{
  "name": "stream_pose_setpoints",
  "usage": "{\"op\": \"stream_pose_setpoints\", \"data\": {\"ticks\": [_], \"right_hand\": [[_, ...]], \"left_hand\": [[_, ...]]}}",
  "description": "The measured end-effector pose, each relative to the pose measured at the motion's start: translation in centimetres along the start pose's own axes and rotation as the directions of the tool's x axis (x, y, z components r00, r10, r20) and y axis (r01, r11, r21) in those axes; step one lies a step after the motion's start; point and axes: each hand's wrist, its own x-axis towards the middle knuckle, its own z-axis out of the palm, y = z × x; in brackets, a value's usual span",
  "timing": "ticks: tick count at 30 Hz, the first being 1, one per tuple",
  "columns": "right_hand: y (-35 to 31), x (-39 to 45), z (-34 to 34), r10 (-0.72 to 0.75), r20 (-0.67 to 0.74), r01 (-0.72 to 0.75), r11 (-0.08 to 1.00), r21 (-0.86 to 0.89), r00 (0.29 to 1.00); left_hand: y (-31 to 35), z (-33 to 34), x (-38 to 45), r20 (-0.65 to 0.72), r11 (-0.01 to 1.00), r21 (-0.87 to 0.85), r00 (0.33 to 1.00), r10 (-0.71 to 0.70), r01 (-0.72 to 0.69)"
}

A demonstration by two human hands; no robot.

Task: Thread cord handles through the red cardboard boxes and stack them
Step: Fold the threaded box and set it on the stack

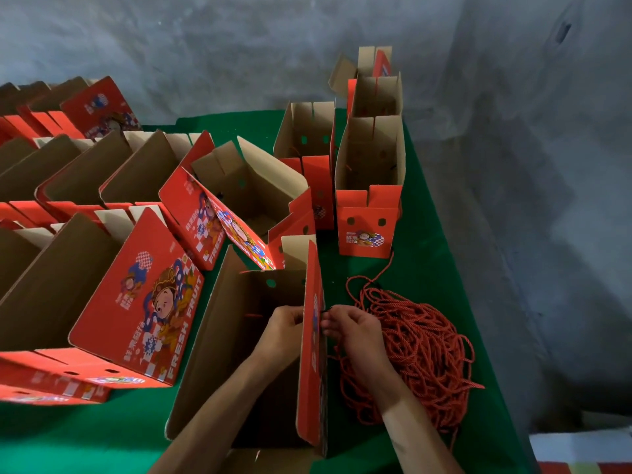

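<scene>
Head view shows the hands nearest, working on either side of one wall of an open red box (310,340) that stands on the green table (85,436). Left hand (282,328) reaches inside the box, fingers curled against the brown inner face of that wall; whether it holds anything cannot be told. Right hand (352,331) is outside the wall, fingertips pinching the dark end of a cord (324,312) right at the red printed face. Just beside the right hand lies a loose heap of red cord (420,350). Left of the box, printed boxes (136,299) lean in overlapping rows. Farther back, another open box (253,186) tilts, and beyond it tall upright boxes (369,186) stand near the grey wall (239,46).
</scene>
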Motion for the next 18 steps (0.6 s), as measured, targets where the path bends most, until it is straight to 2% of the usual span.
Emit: {"op": "stream_pose_setpoints", "data": {"ticks": [3, 6, 8, 12, 18], "right_hand": [[0.0, 0.0, 0.8, 0.084, 0.001, -0.082, 0.977, 0.194, 0.996], [0.0, -0.2, 1.0, 0.110, 0.028, -0.113, 0.954, 0.277, 0.994], [0.0, -0.2, 1.0, 0.087, 0.022, -0.090, 0.966, 0.242, 0.996], [0.6, 0.1, 0.7, 0.035, -0.023, -0.033, 0.997, 0.062, 0.999], [1.4, 0.0, 0.3, 0.009, 0.043, -0.010, 1.000, 0.029, 0.999]], "left_hand": [[-0.4, 0.0, 0.1, -0.018, 1.000, 0.008, 1.000, 0.021, -0.021], [-0.8, -0.1, -0.1, -0.039, 0.999, -0.021, 0.998, 0.042, -0.042], [-1.0, -0.2, -0.2, -0.070, 0.997, -0.041, 0.996, 0.056, -0.059], [-0.8, -0.1, -0.5, -0.092, 0.995, -0.089, 0.995, 0.038, -0.047], [-1.0, -0.3, -0.6, -0.095, 0.997, -0.063, 0.995, 0.042, -0.048]]}}
